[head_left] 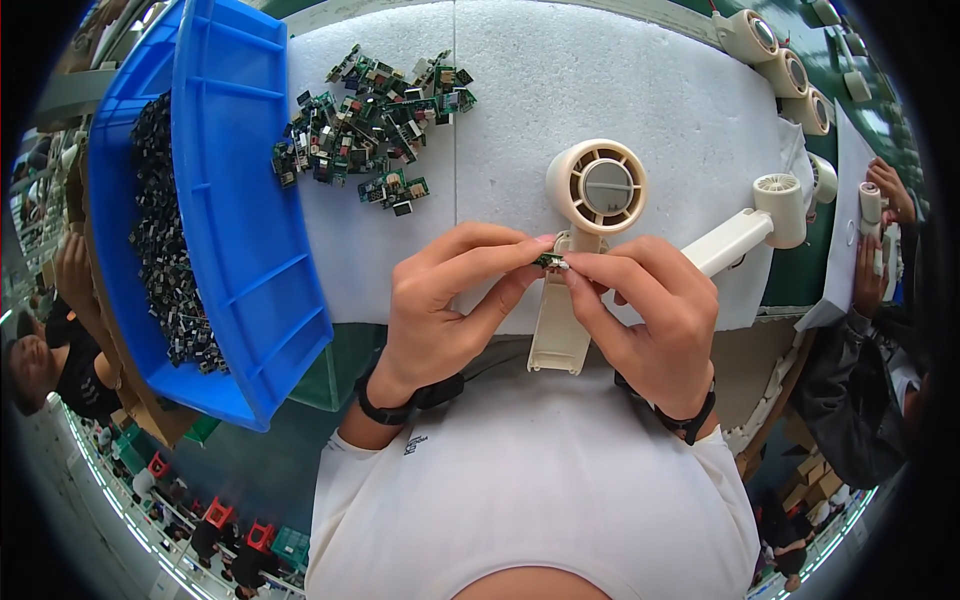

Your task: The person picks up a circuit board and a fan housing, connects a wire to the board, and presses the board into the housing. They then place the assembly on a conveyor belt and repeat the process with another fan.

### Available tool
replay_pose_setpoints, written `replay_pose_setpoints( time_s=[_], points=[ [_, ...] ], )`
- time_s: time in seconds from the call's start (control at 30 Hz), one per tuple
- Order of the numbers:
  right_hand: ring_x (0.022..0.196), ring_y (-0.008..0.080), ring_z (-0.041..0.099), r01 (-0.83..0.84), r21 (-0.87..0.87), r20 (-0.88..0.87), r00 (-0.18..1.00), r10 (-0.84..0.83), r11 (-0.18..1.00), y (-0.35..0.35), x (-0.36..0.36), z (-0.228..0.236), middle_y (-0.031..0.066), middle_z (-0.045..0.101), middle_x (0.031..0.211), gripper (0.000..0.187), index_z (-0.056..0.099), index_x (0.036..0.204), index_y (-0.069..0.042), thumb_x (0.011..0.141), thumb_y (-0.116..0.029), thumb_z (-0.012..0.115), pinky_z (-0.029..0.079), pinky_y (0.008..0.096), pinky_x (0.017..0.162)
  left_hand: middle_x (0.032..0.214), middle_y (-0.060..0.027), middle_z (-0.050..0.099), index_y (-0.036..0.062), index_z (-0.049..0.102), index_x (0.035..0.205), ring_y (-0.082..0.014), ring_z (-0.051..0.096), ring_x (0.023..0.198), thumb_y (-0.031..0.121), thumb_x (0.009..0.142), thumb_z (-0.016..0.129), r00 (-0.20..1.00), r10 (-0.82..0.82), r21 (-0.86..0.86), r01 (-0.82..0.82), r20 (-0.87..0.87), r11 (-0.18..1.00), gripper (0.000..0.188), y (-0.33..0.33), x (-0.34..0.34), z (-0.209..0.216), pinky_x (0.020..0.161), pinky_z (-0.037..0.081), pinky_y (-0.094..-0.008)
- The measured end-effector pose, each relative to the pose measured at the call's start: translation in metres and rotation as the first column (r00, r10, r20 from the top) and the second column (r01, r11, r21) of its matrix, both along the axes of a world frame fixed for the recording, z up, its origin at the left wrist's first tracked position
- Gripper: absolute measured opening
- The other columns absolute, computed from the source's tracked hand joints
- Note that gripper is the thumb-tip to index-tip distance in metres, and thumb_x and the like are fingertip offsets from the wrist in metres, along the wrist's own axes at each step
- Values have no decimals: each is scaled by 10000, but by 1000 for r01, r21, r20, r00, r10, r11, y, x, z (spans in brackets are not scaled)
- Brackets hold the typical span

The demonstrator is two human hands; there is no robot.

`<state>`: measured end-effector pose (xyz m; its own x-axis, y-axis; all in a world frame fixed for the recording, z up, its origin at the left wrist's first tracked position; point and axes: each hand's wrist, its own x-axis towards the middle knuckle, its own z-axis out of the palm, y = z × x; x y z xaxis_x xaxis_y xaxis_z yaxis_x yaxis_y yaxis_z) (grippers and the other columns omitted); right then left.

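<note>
A small green circuit board (549,261) sits between my fingertips, above the open handle of a cream handheld fan. My left hand (450,295) pinches it from the left, index finger and thumb closed. From the right, my right hand (655,310) has its fingertips pressed together at the board's edge. The fan head (607,187), round with a grey centre, lies just beyond my hands. Its hollow handle shell (560,335) points toward my body, the upper part partly hidden by my fingers.
A pile of loose circuit boards (375,125) lies on the white foam sheet (510,90). At left, a blue bin (245,210) stands by another full of small boards (165,240). A second cream fan (780,212) lies right; several fan heads (790,75) line the far right edge. Co-workers sit on both sides.
</note>
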<state>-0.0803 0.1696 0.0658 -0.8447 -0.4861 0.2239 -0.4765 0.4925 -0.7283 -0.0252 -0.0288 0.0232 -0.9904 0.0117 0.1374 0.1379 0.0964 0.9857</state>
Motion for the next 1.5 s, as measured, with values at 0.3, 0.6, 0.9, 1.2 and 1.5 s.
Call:
replay_pose_setpoints(
  time_s=[0.3,0.6,0.9,1.2,1.5],
  points=[
    [683,200,626,-90,105,-92,991,100,990,5,-2,7,52,649,818,231,762,984,-57,767,2,813,502,314,579,1087,-140,712,17,756,1156,-195,699,943,-183,822,711,998,-1,-93,-6,-69,996,391,-1,0,-1,791,584,-285],
    [682,170,607,-88,100,-232,967,109,991,5,-5,-1,3,626,789,190,754,961,-84,777,-67,800,492,302,560,1085,-144,718,22,759,1148,-209,705,949,-182,812,719,993,-6,-94,-5,-114,996,396,-3,1,-2,794,583,-294],
    [689,195,605,-135,74,-262,954,150,988,10,-12,4,15,667,835,258,778,998,-96,752,-30,820,503,310,574,1078,-146,721,14,757,1138,-224,711,949,-175,826,712,998,-7,-78,3,-55,997,367,-2,-3,6,807,584,-299],
    [685,193,604,-63,42,-281,957,72,997,6,-2,-2,7,639,797,245,774,969,-94,738,-29,822,501,315,568,1079,-149,726,23,758,1132,-231,723,923,-159,826,721,987,24,-154,-49,-159,987,357,7,3,4,783,588,-299],
    [618,135,573,75,-176,-35,996,-82,982,-4,9,-4,22,611,742,147,771,917,-60,778,-14,792,471,283,544,1068,-160,720,2,745,1139,-259,730,894,-149,807,740,901,214,-312,-341,-377,886,365,33,14,2,762,596,-316]
  ],
)
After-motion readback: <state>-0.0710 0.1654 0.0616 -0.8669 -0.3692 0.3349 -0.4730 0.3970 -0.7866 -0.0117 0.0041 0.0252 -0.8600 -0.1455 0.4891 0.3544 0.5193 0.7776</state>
